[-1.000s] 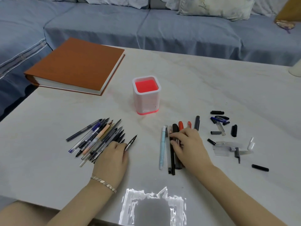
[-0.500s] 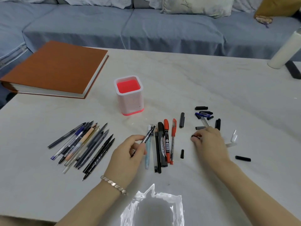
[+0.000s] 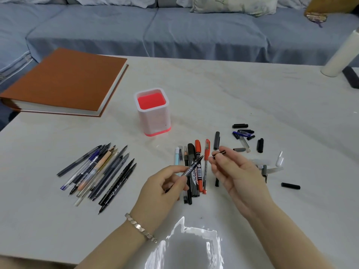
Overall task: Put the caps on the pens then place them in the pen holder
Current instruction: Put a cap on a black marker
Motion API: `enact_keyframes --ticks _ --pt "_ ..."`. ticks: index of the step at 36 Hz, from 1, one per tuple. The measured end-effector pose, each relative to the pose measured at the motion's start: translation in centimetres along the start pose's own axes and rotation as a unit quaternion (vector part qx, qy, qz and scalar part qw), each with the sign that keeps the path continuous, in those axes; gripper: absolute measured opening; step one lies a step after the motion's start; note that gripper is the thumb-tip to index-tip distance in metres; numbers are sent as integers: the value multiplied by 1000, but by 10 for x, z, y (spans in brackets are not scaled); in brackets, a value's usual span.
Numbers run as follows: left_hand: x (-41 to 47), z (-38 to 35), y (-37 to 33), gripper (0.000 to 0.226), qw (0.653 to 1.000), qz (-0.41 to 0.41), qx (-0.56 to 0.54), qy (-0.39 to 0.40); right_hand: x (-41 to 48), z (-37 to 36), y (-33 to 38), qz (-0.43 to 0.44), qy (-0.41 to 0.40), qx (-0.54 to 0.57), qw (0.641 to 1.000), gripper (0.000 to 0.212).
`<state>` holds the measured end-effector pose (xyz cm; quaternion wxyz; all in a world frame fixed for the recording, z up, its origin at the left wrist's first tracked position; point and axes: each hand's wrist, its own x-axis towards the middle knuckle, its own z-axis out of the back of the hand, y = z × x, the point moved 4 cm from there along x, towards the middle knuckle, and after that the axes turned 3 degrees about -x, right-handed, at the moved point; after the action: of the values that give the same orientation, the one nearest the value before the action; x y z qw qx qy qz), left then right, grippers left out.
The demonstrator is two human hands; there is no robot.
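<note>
Left hand (image 3: 165, 183) pinching black marker (image 3: 192, 167) mid-barrel — light, stiff, prob. slick; right hand (image 3: 231, 169) fingertips nipping small black cap (image 3: 219, 153).

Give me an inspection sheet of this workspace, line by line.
Surface: pale marble-look table.
Job's things: empty pen holder; uncapped pens piled left; capped pens in the middle; loose caps on the right.
Clutter: brown book; white cylinder.
Grippers: left hand holds black marker; right hand pinches small cap.
Cables: nothing seen.
Surroundings: blue sofa.
</note>
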<state>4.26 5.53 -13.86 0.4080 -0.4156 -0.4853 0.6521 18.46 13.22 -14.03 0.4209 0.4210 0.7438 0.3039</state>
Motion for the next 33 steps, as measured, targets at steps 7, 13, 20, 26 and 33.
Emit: enact_keyframes --ticks 7,13,20,26,33 --pt "-6 -1 -6 31 1000 -12 -3 8 -3 -5 3 25 -3 -16 1000 15" --pt "-8 -3 -8 32 1000 -19 16 16 -5 -6 1 30 14 -65 997 16" --pt "-8 -3 -9 35 998 -32 53 25 -6 -4 -11 10 31 -92 995 15" --pt "-9 -6 -10 41 999 -31 36 23 -7 -4 -12 24 49 -114 992 15" --pt "-6 -8 -15 36 999 -28 9 33 -6 -3 -8 42 58 -124 990 12"
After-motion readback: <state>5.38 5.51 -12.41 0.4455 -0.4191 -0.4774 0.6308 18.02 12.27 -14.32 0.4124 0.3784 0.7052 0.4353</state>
